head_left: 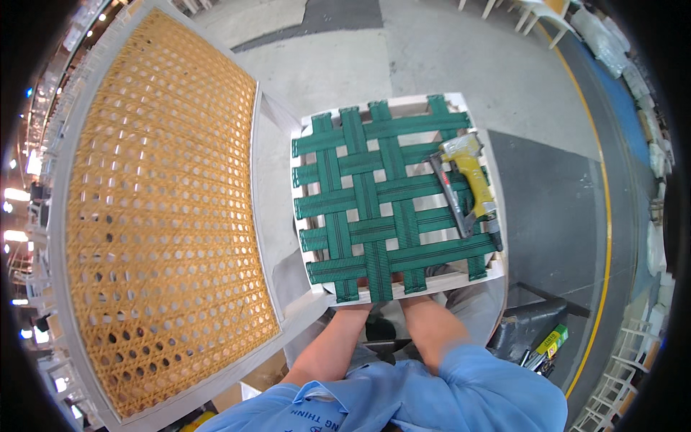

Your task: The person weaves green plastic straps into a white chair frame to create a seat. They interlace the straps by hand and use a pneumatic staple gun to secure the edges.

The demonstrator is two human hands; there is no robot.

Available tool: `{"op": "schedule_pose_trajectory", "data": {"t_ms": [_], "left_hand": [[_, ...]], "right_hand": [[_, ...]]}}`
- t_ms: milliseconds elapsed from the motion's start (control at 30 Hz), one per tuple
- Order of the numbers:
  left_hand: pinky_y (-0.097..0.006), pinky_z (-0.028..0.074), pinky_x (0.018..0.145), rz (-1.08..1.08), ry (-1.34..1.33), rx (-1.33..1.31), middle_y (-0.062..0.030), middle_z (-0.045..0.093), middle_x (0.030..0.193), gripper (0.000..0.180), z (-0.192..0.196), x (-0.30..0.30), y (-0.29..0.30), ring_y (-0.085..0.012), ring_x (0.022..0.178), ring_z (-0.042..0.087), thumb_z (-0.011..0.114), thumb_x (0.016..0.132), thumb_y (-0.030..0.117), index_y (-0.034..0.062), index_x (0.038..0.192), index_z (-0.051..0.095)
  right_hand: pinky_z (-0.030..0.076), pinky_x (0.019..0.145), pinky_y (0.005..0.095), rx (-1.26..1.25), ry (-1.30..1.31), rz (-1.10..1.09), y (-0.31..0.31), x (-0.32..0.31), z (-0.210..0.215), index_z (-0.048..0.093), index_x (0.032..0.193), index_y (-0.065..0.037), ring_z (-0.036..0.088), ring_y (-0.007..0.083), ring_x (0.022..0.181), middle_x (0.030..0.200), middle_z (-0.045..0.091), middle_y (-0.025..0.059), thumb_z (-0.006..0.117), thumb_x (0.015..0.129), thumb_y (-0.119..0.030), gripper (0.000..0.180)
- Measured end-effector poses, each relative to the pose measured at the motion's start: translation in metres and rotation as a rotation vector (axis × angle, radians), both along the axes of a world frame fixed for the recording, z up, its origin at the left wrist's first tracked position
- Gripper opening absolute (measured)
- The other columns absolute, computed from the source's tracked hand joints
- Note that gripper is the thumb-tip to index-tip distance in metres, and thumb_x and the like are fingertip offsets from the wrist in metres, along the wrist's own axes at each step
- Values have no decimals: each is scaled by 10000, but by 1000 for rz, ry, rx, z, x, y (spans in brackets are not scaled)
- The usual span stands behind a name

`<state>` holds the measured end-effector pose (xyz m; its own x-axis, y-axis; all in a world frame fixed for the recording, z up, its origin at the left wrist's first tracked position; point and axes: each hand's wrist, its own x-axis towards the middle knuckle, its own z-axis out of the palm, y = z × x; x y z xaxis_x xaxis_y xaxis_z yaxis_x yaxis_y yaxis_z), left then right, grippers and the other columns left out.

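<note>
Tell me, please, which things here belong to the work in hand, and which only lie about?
In the work:
- seat frame with green straps
- left hand and right hand at its near edge, fingers hidden
- yellow staple gun lying on the straps

Lying about:
- cane chair back
- tools at lower right

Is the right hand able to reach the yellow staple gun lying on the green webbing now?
Probably yes. The staple gun lies uncovered on the green webbing, on the right-hand side, with nothing between. The right hand is under the frame's near edge, mostly hidden.
</note>
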<state>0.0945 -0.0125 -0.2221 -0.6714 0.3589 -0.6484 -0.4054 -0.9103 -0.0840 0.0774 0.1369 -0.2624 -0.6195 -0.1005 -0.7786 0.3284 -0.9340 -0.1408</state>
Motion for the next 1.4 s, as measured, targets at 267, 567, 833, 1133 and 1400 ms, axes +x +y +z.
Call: {"op": "schedule_pose_trajectory", "data": {"t_ms": [267, 567, 833, 1133, 1400], "left_hand": [[-385, 597, 869, -79, 75, -11, -69, 716, 1124, 365, 4, -6, 4, -234, 1026, 674, 648, 1006, 392, 111, 1239, 658], [-377, 605, 852, -205, 130, 28, -57, 721, 1110, 337, 25, -17, 17, -225, 1015, 681, 627, 1018, 394, 121, 1213, 662], [-371, 613, 836, -245, 170, 33, -47, 726, 1099, 316, 29, -20, 24, -217, 1005, 688, 609, 1029, 396, 130, 1190, 666], [-363, 621, 819, -228, 199, 34, -36, 731, 1085, 297, 27, -20, 13, -208, 995, 695, 589, 1042, 398, 140, 1163, 671], [-356, 628, 804, -251, 199, 35, -26, 735, 1074, 286, 29, -15, 17, -200, 985, 702, 571, 1053, 400, 148, 1140, 675]], "right_hand": [[578, 723, 354, 495, 232, 1043, 58, 97, 225, 700, 1048, -23, 683, 183, 780, 928, 705, 63, 718, 975, -138, 138], [551, 945, 433, 2028, -30, 1019, 174, -121, 272, 690, 1263, -10, 713, 364, 1087, 1115, 746, 205, 835, 806, -324, 573], [523, 1003, 391, 1787, 87, 679, 159, -99, 297, 644, 1303, 35, 692, 301, 1148, 1265, 708, 195, 796, 720, -100, 617], [516, 999, 361, 1291, 339, 718, 65, 49, 388, 649, 1333, -6, 660, 169, 1106, 1220, 723, 84, 817, 921, -237, 500], [483, 545, 277, 1008, 112, 716, -12, 105, 313, 642, 1155, -7, 591, 100, 618, 825, 650, 11, 762, 974, -203, 293]]}}
